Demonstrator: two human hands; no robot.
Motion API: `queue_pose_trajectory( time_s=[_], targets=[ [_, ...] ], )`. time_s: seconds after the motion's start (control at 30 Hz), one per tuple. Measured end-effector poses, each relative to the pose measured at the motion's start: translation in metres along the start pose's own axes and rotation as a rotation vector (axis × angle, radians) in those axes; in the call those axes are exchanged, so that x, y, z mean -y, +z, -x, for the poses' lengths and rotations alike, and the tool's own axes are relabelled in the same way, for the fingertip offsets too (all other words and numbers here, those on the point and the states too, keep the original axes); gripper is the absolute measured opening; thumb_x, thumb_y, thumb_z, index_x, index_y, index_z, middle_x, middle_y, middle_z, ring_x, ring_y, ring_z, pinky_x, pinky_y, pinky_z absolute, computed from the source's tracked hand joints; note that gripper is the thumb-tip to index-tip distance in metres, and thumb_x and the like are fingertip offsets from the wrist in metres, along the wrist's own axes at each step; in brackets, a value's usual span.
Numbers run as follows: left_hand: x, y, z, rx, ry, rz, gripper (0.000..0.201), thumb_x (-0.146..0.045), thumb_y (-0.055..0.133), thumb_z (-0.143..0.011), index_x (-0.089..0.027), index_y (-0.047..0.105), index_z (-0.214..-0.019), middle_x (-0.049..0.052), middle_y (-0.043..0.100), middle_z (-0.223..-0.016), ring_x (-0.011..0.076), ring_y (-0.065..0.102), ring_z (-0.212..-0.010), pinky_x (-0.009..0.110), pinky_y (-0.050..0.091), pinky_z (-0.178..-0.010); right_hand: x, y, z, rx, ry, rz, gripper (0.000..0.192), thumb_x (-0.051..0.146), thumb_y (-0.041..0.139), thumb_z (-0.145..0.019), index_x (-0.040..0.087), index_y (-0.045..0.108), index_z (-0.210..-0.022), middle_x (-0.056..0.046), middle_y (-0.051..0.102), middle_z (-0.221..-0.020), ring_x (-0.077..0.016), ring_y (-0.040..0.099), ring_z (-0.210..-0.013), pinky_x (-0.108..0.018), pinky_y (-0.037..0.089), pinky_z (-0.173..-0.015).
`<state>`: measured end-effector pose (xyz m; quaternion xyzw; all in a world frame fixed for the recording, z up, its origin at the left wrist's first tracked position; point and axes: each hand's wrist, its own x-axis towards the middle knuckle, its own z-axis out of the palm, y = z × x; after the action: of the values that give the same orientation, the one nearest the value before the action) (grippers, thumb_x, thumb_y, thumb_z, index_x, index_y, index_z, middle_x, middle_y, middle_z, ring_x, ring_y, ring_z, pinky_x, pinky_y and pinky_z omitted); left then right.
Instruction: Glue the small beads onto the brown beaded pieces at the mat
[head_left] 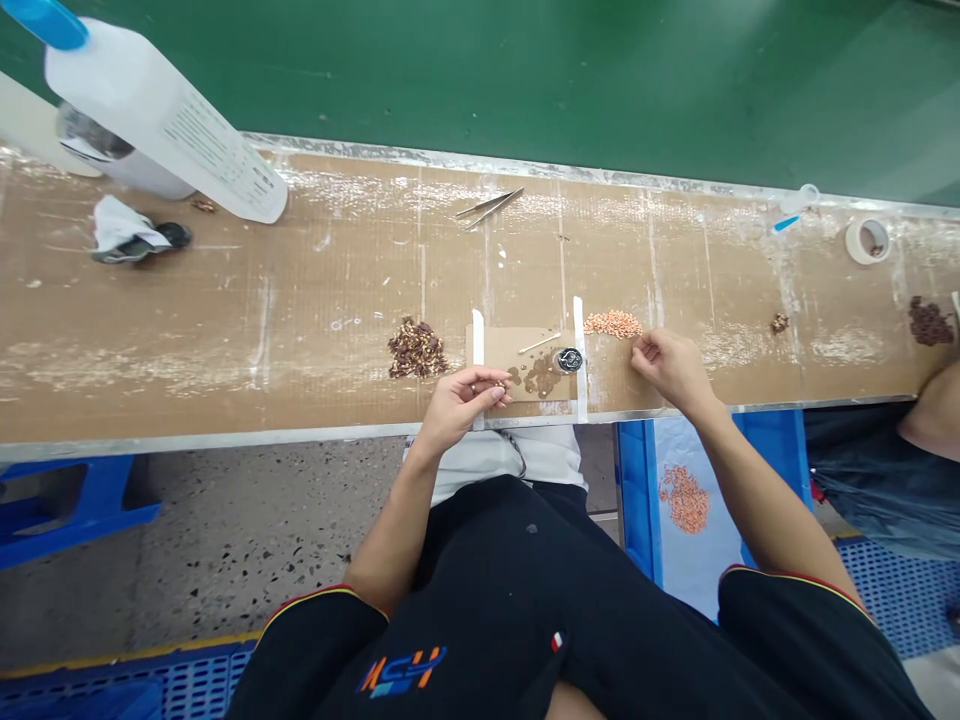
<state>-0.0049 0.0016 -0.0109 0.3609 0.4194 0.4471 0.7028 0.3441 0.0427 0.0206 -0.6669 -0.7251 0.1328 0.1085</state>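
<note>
My left hand is at the left end of a small cardboard piece, its thumb and fingers pinched. A tiny light-coloured bit shows at the fingertips, too small to name. My right hand has its fingers curled together just below a pile of small orange pieces; whatever they hold is hidden. Between my hands, a small round pot of black stuff and a cotton swab rest on the stained cardboard. White tape strips flank it. Left of my left hand lies a heap of dark brown and gold pieces.
Tweezers lie farther back. A large white bottle and a crumpled cloth are at left. A tape roll sits at right, near another person's arm. A blue crate with more orange pieces stands below the table edge.
</note>
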Motion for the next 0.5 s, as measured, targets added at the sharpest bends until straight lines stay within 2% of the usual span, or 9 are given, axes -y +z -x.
queue_pose_trajectory(
  time_s=[0.2, 0.5],
  targets=[
    [-0.001, 0.0, 0.0, -0.007, 0.005, -0.016, 0.042, -0.049, 0.095, -0.073, -0.016, 0.083, -0.096, 0.009, 0.082, -0.089, 0.018, 0.077, -0.071, 0.031, 0.066, -0.071, 0.0, -0.008, -0.002, 0.065, 0.081, -0.057, 0.01, 0.022, 0.059, -0.075, 0.026, 0.052, -0.068, -0.005, 0.068, -0.068, -0.0208, 0.061, -0.062, -0.033, 0.047, -0.066],
    [0.0, 0.0, 0.0, -0.032, 0.002, -0.013, 0.044, -0.051, 0.096, -0.07, -0.017, 0.084, -0.095, 0.008, 0.081, -0.087, 0.0171, 0.077, -0.07, 0.029, 0.065, -0.068, -0.01, -0.003, 0.005, 0.042, 0.057, -0.013, 0.011, 0.023, 0.058, -0.077, 0.027, 0.05, -0.071, -0.006, 0.068, -0.071, -0.0217, 0.062, -0.065, -0.034, 0.05, -0.069]
  ],
)
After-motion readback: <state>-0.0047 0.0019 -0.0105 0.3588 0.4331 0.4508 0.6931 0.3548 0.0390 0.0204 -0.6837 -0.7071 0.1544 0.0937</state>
